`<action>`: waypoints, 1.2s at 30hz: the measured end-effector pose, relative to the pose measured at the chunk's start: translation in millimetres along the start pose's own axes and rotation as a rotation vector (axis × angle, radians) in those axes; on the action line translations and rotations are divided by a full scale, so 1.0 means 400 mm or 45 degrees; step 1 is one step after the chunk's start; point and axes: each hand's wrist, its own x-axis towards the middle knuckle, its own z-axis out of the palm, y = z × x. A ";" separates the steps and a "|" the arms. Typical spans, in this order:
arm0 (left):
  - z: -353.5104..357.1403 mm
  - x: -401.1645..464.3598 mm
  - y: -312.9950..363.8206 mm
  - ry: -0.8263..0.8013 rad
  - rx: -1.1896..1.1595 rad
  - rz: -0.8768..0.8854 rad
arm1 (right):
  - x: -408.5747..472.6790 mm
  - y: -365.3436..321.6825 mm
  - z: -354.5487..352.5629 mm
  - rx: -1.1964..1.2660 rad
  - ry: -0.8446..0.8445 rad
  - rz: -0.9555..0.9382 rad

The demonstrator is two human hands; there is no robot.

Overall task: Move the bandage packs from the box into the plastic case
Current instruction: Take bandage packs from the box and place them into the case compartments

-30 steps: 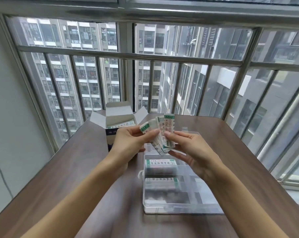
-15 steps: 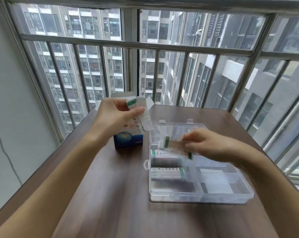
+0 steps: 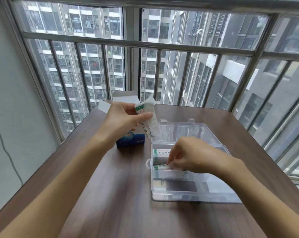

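My left hand (image 3: 124, 120) holds a small stack of white bandage packs (image 3: 148, 120) with green ends, raised above the open blue-and-white box (image 3: 130, 142). My right hand (image 3: 190, 155) reaches down into the clear plastic case (image 3: 164, 197), fingertips pinching one bandage pack (image 3: 160, 167) in a left compartment. Another pack (image 3: 160, 152) lies in the compartment behind it. The case's lid (image 3: 179, 130) lies open toward the window.
The brown wooden table (image 3: 111, 194) ends at a railed window straight ahead and to the right. A grey wall with a thin cable stands on the left. The box flaps stick up near the table's far edge.
My hands have separated: the right one carried one pack down into the case's left compartments, while the left one stayed raised over the box with the remaining packs.
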 end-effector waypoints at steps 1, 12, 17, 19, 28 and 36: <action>0.002 -0.001 -0.001 -0.010 0.002 -0.002 | 0.002 -0.003 0.001 -0.069 0.016 -0.021; 0.002 -0.005 -0.003 -0.082 -0.017 -0.053 | 0.002 -0.002 -0.004 -0.505 0.213 -0.235; 0.022 -0.013 -0.007 -0.085 -0.143 -0.074 | -0.004 0.038 -0.061 0.596 0.282 -0.034; 0.040 -0.019 -0.013 -0.083 -0.180 -0.060 | -0.001 0.033 -0.062 0.949 0.286 0.066; 0.071 -0.022 -0.028 -0.280 -0.482 -0.279 | 0.032 0.007 -0.006 1.168 0.763 0.197; 0.081 -0.027 -0.018 -0.086 -0.515 -0.226 | 0.010 -0.016 0.000 -0.078 1.356 -0.099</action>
